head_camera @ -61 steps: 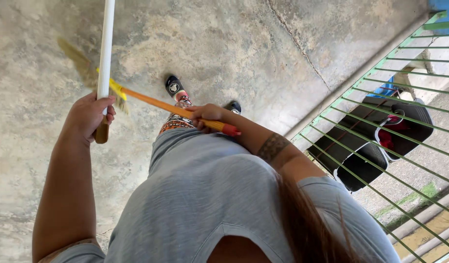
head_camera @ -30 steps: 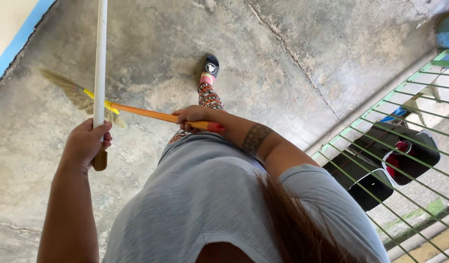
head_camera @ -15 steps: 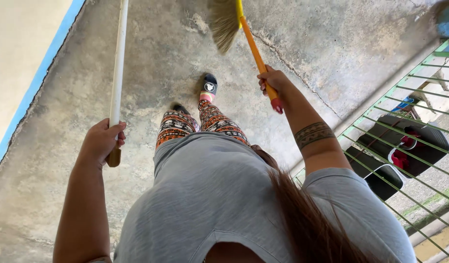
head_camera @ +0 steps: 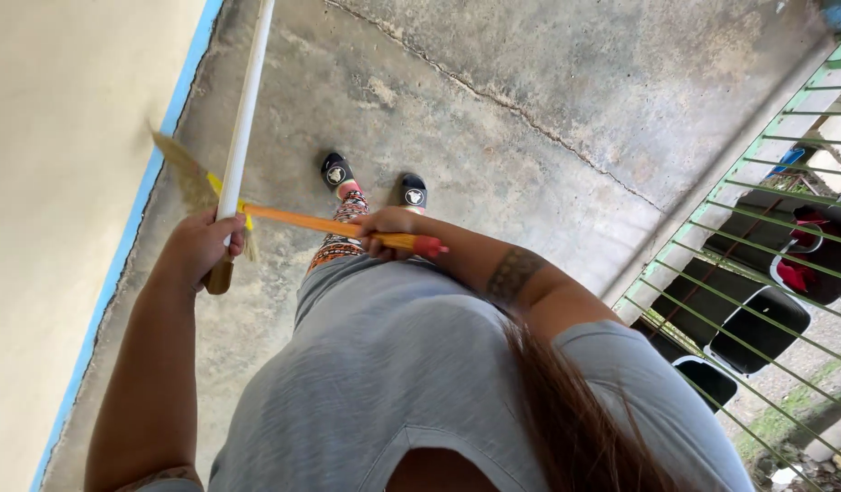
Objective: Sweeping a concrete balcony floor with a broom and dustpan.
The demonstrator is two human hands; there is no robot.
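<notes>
Gripping smooth white pole (head_camera: 242,128) | right hand (head_camera: 388,230): orange-handled straw broom (head_camera: 329,223)

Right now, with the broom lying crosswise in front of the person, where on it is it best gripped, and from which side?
Probably the orange handle, on the bare stretch between the two hands, taken from above. It is slim, straight and nearly level, so fingers can wrap it there. The right hand covers the red end; the bristles by the left hand are soft and splayed.
</notes>
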